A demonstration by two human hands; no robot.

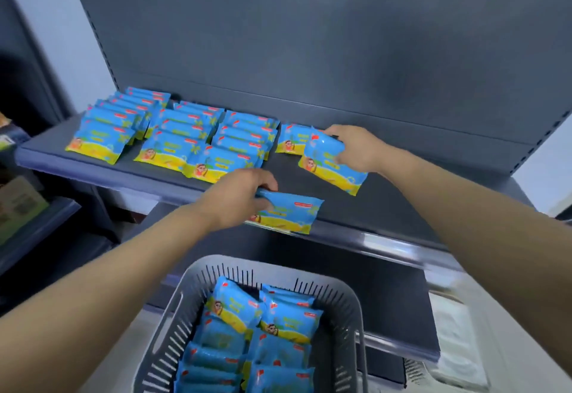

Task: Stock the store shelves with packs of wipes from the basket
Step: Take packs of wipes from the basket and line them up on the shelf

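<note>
Blue-and-yellow packs of wipes, laid flat and overlapping in three rows on the left half of a dark grey store shelf; start of a fourth row, at least one pack, near the back panel. Left-hand pack: gripped at one end by the curled fingers of the left hand, held over the shelf's front edge, not yet set down. Right-hand pack: pinched at its top end between fingers and thumb of the right hand, lower end on or just above the shelf, directly in front of the fourth row's first pack; contact impossible to tell. Grey slotted plastic basket below the shelf, holding many more packs stacked in two columns. Risks, as judged: left-hand pack released too near the lip and tipped off toward the basket or floor; slick wrappers sliding on one another, front packs of the overlapped rows nudged forward by a passing wrist; right-hand pack laid askew, breaking the row line. Markings: cartoon face at lower left of each wrapper, small red label at upper right, pale lettering mid-panel; brand name and all wording too blurred to read.
</note>
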